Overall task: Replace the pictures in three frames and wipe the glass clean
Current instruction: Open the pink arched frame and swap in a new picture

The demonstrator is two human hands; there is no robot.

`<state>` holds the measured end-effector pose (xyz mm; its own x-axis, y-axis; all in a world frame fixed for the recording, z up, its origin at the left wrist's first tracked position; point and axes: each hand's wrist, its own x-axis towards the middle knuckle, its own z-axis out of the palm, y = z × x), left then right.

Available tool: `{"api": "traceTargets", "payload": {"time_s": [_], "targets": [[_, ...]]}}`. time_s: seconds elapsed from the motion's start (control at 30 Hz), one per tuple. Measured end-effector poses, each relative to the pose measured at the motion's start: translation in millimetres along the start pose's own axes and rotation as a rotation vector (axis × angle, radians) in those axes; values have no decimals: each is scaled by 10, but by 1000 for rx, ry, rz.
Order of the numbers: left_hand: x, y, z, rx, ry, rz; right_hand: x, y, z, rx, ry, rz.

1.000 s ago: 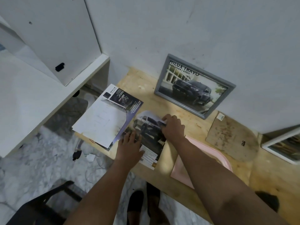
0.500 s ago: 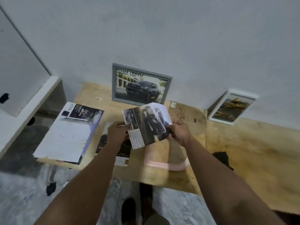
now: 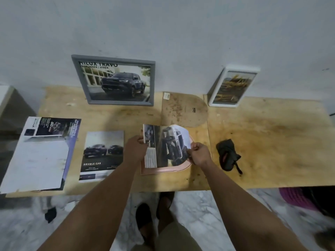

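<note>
Both hands hold a cut-out car picture [image 3: 166, 145] just above a pink arched frame [image 3: 168, 170] lying flat on the wooden table [image 3: 272, 142]. My left hand [image 3: 135, 148] pinches its left edge and my right hand [image 3: 198, 153] pinches its right edge. The frame's brown arched backing board [image 3: 183, 109] lies behind it. A grey frame [image 3: 116, 80] with a truck picture leans on the wall. A white frame [image 3: 233, 86] with a yellow picture leans on the wall to the right. A black cloth [image 3: 227, 155] lies right of my right hand.
A "Double Cab" brochure page [image 3: 102, 154] lies left of my left hand. A larger stack of paper and brochure [image 3: 41, 153] overhangs the table's left end. My feet [image 3: 154, 211] stand on a marble floor below the front edge. A purple object [image 3: 297, 198] sits under the table, right.
The picture was picked up off the left stack and carried right, over the pink frame. The view swung right, bringing the white frame and black cloth into sight.
</note>
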<state>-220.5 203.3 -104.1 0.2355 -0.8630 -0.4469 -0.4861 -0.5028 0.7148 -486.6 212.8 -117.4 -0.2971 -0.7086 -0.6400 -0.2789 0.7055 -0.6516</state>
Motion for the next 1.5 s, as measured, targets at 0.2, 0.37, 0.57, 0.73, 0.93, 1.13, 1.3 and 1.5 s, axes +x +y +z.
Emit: {"api": "traceTargets", "payload": {"time_s": [0.2, 0.37, 0.57, 0.73, 0.93, 1.13, 1.3, 1.5], "targets": [[-48, -79, 35, 165, 10, 10, -45, 53, 4, -216, -3, -90], [-93, -117, 60, 277, 8, 1, -127, -15, -10, -406, 37, -164], [-133, -105, 78, 357, 9, 14, -140, -42, -83, -563, 64, -140], [-135, -104, 37, 386, 42, 38, -159, -86, -252, -544, 93, -172], [-139, -69, 32, 450, 47, 50, 14, -36, -785, -400, 408, -161], [-119, -47, 81, 443, 34, 47, 220, -62, -1119, -534, 535, -105], [-30, -10, 101, 489, 24, 34, 425, -324, -1074, -501, 420, -86], [132, 14, 125, 525, 11, -24, 743, -711, -870, -403, 251, -119]]}}
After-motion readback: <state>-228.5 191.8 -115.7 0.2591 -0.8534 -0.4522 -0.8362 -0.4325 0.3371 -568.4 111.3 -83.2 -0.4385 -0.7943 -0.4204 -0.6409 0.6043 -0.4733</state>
